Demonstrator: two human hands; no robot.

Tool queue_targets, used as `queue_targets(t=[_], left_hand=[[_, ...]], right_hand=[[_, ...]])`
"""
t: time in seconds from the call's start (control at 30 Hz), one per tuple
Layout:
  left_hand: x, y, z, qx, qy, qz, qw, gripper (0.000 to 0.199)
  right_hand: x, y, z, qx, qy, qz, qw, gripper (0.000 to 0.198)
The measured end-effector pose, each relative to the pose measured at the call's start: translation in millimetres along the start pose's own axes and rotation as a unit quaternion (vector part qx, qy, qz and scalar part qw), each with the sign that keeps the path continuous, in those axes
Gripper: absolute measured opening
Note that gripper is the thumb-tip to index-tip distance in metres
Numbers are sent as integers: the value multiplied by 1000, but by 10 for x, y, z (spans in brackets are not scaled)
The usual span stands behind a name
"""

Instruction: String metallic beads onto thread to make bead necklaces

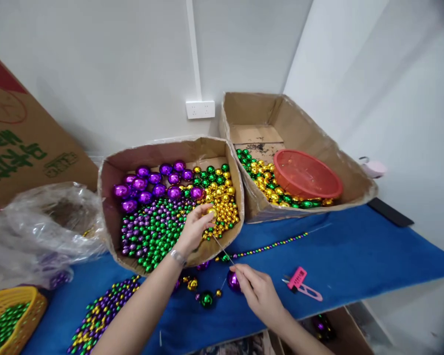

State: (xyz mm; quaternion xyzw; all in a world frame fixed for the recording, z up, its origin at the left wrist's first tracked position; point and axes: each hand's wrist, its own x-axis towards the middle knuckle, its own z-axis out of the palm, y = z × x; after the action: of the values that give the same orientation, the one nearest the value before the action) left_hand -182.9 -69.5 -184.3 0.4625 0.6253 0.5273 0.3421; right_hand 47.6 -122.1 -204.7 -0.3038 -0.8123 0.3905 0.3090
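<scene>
Gold bead (pixel 212 212): pinched in the fingertips of the left hand (pixel 197 228), over the gold beads at the near right of the bead box.
Needle (pixel 223 249): a long, thin metal one, gripped between thumb and fingers of the right hand (pixel 259 292) and slanting up towards the left; whether its tip has entered the bead cannot be told.
Threaded beads: a gold bead cluster (pixel 192 283), a large green bead (pixel 206 299) and a large purple bead (pixel 234 281) lie between box and right hand, apparently on one thread, so the stringing looks partly done.
Small-bead strand (pixel 274 247): green, purple and gold beads in a line, bare thread at its far end; whether it joins the larger beads is unclear.
Loose beads: purple, green and gold, plentiful in the bead box (pixel 151 158), all unstrung.
Blue cloth (pixel 355 251): carries a heap of small beads (pixel 103 310) and a pink cutter (pixel 298 277), whose dark lettering is too small to read.
Second carton (pixel 314 140): beside the box, with gold and green beads and a red bowl (pixel 307 175).
Printed carton (pixel 40 113): green characters and a red band, tilted; no brand legible.
</scene>
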Motion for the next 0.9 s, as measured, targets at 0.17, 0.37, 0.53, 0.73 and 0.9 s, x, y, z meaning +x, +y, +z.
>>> queue_targets(t=[0.17,0.37,0.53,0.73,0.9], left_hand=[[-591,68,-289,-347,-31,-132,928,40],[-895,64,-422,-399,-26,-145,905,40],[-961,41,-464,-413,-25,-150,898,26],[-989,49,-471,-403,-41,-138,904,25],[-992,61,-514,-358,-54,-125,924,27]], right_hand=[[-14,100,51,-53,8,-45,998,22],[-15,114,98,-93,12,-93,991,22],[-11,115,115,-112,-3,-98,989,24],[-34,114,106,-131,-16,-90,987,27],[-56,146,79,-186,-28,-101,977,28]])
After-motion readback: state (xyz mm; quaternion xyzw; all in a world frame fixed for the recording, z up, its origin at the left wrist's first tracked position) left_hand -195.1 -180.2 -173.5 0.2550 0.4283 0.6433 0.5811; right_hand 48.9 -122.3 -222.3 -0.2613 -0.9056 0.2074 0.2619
